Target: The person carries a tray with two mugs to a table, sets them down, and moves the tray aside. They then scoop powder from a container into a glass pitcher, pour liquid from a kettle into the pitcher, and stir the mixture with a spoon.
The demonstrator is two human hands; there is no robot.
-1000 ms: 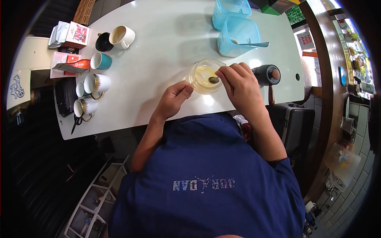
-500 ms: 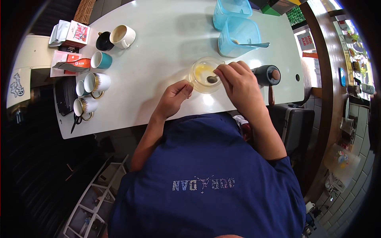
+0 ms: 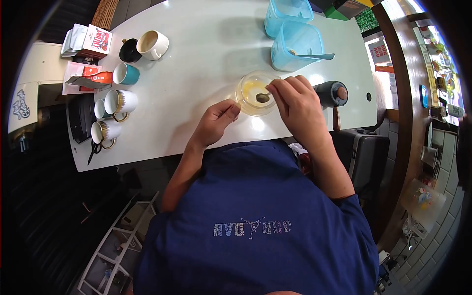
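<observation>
My left hand (image 3: 214, 123) is pinched, thumb against curled fingers, on the left side of a clear glass bowl (image 3: 256, 111); I can't make out exactly which part it grips. My right hand (image 3: 301, 105) grasps a metal spoon (image 3: 263, 98) between thumb and fingertips, its head down inside the bowl, by the pale yellow liquid (image 3: 251, 88). Against the frame from a second ago, I see the spoon's head a little further left and more of its handle below my fingers; both hands and the bowl have hardly shifted. The bowl stands on the white table (image 3: 196, 73), near its front edge. Just right of my right hand I have a dark cylindrical grinder (image 3: 325, 93) with a wooden knob. Beyond the bowl stand two blue plastic containers (image 3: 290, 60), a metal utensil (image 3: 322, 56) laid across the nearer one. Well off to the left are a white mug (image 3: 158, 49), a teal cup (image 3: 131, 74) and black scissors (image 3: 92, 155).
</observation>
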